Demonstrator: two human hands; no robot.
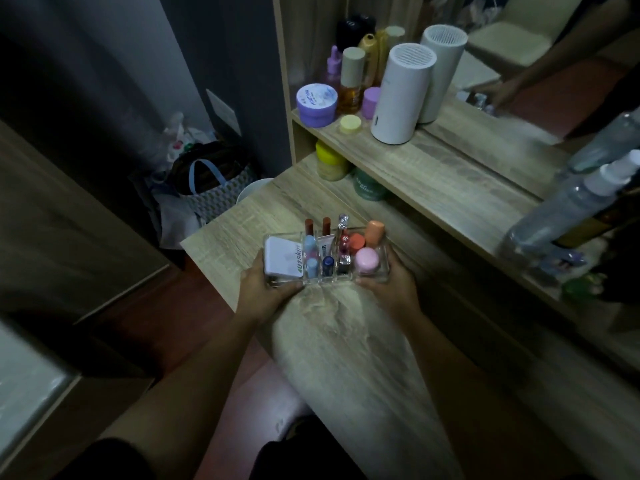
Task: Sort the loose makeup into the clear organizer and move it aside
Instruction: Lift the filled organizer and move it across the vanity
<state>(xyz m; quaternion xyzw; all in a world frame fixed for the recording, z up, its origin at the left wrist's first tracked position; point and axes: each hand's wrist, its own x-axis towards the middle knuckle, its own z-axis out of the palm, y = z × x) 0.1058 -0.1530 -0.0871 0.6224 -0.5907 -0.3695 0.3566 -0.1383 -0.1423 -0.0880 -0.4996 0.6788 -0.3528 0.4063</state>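
- The left hand [265, 289] and right hand [389, 284] are apart, each clamped on one end of the clear organizer [327, 280], which sits between them, low over or on the wooden tabletop [346, 341]; I cannot tell whether it is lifted.
- Inside, by the left hand, lies a white compact [282, 261]; toward the right hand, a pink round pot [367, 259] and an orange tube [374, 233]; between them, upright lipsticks [309, 226] fill the narrow slots.
- No loose makeup shows near the hands, so sorting looks done and the move aside is the step in hand.
- To do it well: keep the organizer level so the tall sticks stay put, grip evenly at both ends, and slide or carry slowly.
- Beyond the hands, the shelf [415, 161] carrying a white cylinder [401, 95] overhangs the tabletop; stay clear of it.
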